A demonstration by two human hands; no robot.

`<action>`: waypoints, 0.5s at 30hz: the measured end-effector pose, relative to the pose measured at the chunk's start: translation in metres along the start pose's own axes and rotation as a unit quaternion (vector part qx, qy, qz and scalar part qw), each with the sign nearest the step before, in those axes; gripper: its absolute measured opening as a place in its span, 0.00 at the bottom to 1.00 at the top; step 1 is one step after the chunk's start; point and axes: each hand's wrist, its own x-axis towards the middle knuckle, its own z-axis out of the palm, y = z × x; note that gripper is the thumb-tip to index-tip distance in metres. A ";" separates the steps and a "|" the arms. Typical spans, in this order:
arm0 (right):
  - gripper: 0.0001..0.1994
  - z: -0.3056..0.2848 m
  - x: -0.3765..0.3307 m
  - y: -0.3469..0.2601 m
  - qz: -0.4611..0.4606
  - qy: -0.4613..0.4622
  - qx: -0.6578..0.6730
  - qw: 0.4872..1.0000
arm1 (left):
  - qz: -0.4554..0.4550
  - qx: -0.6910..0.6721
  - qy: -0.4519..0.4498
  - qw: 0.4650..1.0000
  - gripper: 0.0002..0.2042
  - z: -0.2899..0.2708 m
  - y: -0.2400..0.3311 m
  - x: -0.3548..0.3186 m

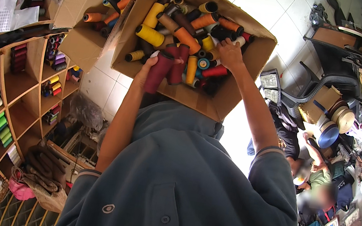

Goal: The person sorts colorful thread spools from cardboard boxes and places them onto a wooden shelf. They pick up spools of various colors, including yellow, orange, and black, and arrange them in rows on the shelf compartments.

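The largest thing before me is the big cardboard box [239, 82], open at the top and full of thread cones in yellow, orange, black, red and teal, lying in all directions. A second open box [77, 31] with more cones stands just beside it, on my left. Further to the left is the wooden shelf [25, 101], where cones lie sorted by colour in its compartments: pink and purple together, green together, dark red together.

My two hands are well apart. My left hand [147, 70] is clamped around dark red cones [165, 69], which I hold at the near edge of the big box, touching its rim. I cannot tell for sure how many I grip; it looks like two side by side. My right hand [230, 54] is deeper inside the box and rests on the pile, fingers bent down among the cones. I cannot tell if it has closed on one of them.

To do this picking well, I think it is best to keep the left grip firm around the middle of the dark red cones, so none slips back into the pile. The right hand should pull a cone out by its body, not by loose thread, and not disturb the cones near it.
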 end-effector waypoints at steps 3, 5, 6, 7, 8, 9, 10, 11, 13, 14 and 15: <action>0.16 -0.012 -0.005 -0.005 0.024 -0.079 -0.037 0.996 | 0.014 0.007 0.006 1.000 0.39 -0.016 -0.010 -0.006; 0.16 -0.017 -0.011 -0.006 0.055 -0.125 -0.024 0.990 | 0.014 0.023 0.012 1.000 0.39 -0.020 -0.013 -0.009; 0.16 -0.015 -0.012 -0.002 0.048 -0.134 -0.037 0.989 | 0.024 0.011 0.008 1.000 0.39 -0.021 -0.016 -0.009; 0.16 -0.010 -0.015 0.002 0.040 -0.143 -0.048 0.988 | 0.033 0.000 0.004 0.999 0.39 -0.016 -0.016 -0.009; 0.16 -0.005 -0.018 0.006 0.032 -0.153 -0.060 0.986 | 0.042 -0.011 0.000 0.999 0.39 -0.011 -0.015 -0.009; 0.14 0.005 -0.018 0.008 0.034 -0.111 -0.068 0.991 | 0.045 -0.035 0.007 0.998 0.38 -0.006 -0.014 -0.009; 0.13 0.019 -0.017 0.011 0.039 -0.069 -0.075 0.994 | 0.046 -0.057 0.011 0.997 0.38 0.000 -0.012 -0.007; 0.11 0.025 -0.013 0.010 0.042 -0.027 -0.082 0.995 | 0.047 -0.080 0.018 0.996 0.37 0.005 -0.010 -0.006; 0.13 0.034 -0.003 0.009 0.070 -0.034 -0.072 0.994 | 0.049 -0.084 0.028 0.995 0.38 0.011 -0.009 -0.001; 0.13 0.037 0.001 0.007 0.085 -0.038 -0.067 0.993 | 0.049 -0.085 0.034 0.995 0.38 0.012 -0.009 0.002; 0.14 0.042 0.004 0.006 0.088 -0.044 -0.066 0.993 | 0.050 -0.098 0.033 0.993 0.39 0.014 -0.009 0.005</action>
